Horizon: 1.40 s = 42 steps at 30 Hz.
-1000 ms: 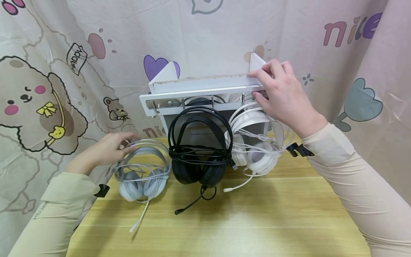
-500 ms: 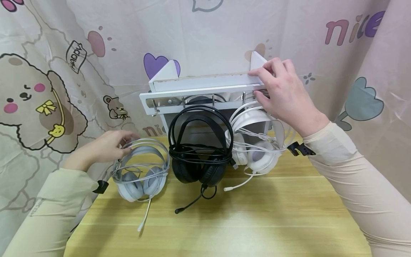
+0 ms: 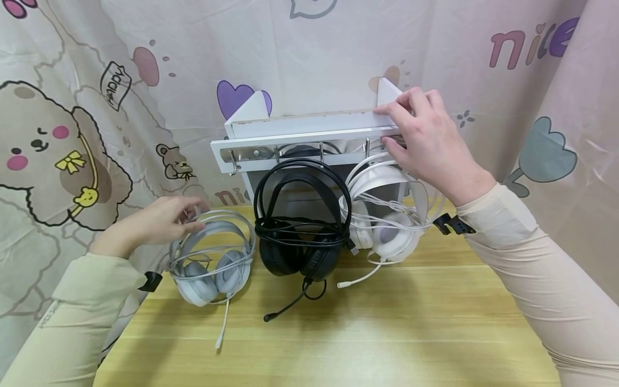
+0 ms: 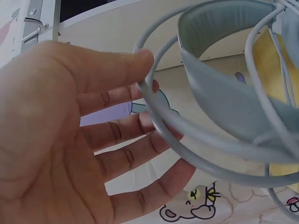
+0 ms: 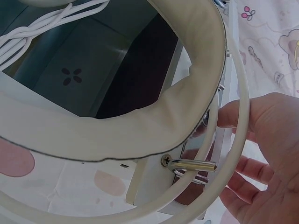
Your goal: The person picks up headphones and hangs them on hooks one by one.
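Note:
My left hand (image 3: 157, 223) pinches the top bands of a grey headset (image 3: 235, 271) at the left of the table. In the left wrist view the thumb lies on one grey tube (image 4: 210, 133), with the fingers behind it. My right hand (image 3: 430, 145) grips the right end of a white rack (image 3: 309, 124), thumb at the front and fingers over the top. A black headset (image 3: 321, 260) hangs from a middle hook of the rack. Beside it hangs a white headset (image 3: 398, 242), its bands over a metal hook (image 5: 191, 164) in the right wrist view.
A vacant hook (image 3: 233, 161) shows at the left end of the rack's metal strip. The wooden table (image 3: 377, 333) extends in front of the headsets. A patterned curtain (image 3: 319, 64) hangs behind and on both sides. Thin boom microphones (image 3: 278, 314) stick out forward.
My left hand has shifted slightly left with the grey headset, and the headset has turned so its microphone tip swings right. The right hand and the rack stay put.

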{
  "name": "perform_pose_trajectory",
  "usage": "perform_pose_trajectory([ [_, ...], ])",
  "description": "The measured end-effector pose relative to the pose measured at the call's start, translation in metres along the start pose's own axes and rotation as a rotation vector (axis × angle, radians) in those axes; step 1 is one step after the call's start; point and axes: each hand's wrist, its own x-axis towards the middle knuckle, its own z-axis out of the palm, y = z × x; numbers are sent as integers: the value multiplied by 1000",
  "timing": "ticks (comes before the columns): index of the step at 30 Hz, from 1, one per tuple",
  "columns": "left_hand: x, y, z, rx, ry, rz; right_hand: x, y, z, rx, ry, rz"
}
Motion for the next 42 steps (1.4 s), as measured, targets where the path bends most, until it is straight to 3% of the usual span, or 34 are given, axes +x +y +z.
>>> perform_pose_trajectory([
  [10,-7,1,1,68,98,83,-2,1,1,7,0,4],
  [25,-19,-9,-11,70,144,64,-1,0,-2,10,3,10],
  [37,-31,-14,-19,75,315,145,1,0,-1,8,-4,14],
  [42,-34,-14,-22,75,355,153,1,0,1,2,-2,10],
])
